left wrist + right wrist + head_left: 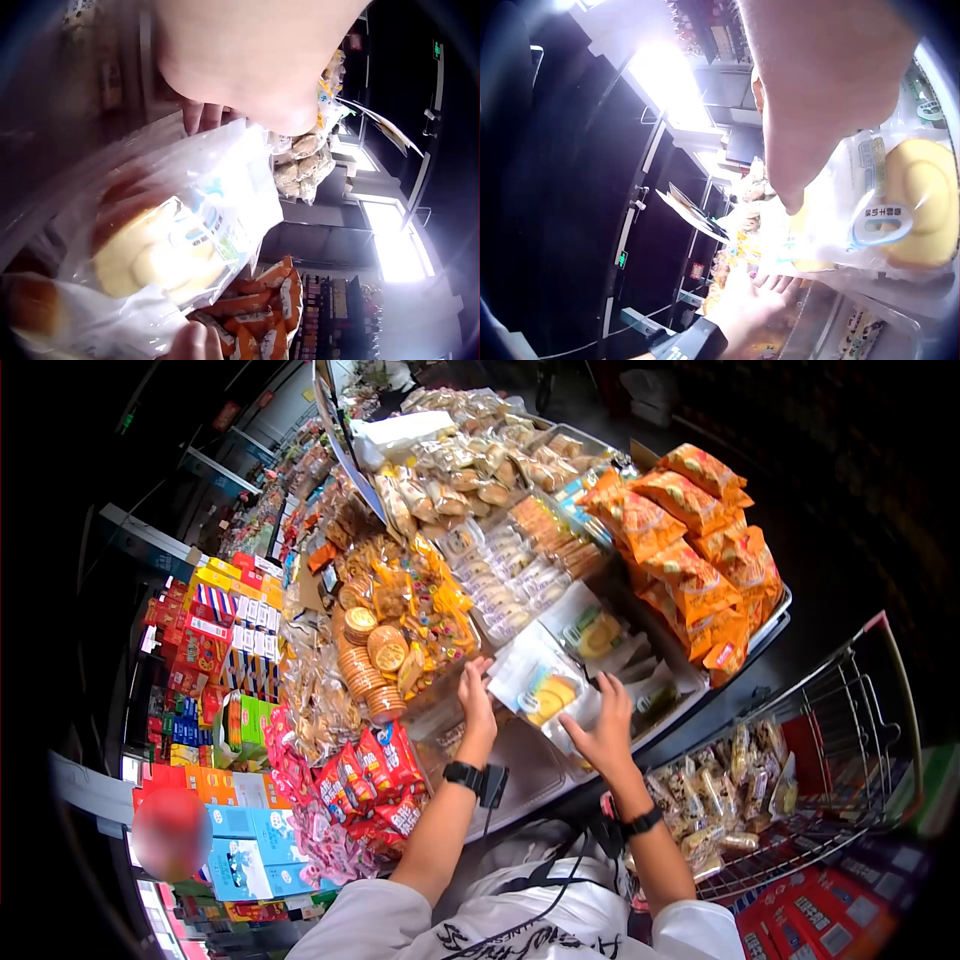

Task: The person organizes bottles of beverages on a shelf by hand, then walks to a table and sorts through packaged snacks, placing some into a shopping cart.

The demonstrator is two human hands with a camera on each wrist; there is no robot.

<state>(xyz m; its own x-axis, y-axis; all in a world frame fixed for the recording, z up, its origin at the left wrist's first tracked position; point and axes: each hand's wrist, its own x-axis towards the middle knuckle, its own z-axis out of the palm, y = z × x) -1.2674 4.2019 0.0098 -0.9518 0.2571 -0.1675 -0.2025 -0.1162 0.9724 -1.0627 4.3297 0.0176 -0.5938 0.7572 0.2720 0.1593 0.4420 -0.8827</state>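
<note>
A clear and white plastic packet of yellow bread [550, 695] is tilted over the display bin, between two hands. At its left edge is my left hand [478, 705], fingers straight; in the left wrist view they are partly behind the packet [169, 240]. My right hand [606, 732] holds the packet's right side, thumb on the front; its fingertips are mostly hidden in the right wrist view, where yellow bread [922, 202] shows through the wrapper. Another bread packet [597, 632] lies just beyond, in the bin.
Orange snack bags [690, 550] are piled at the right. A wire shopping cart [850, 690] with packaged snacks stands at my right. Round packaged crackers [375, 650] and red packets [375, 770] lie at the left. A clear plastic bin [510, 770] is in front of me.
</note>
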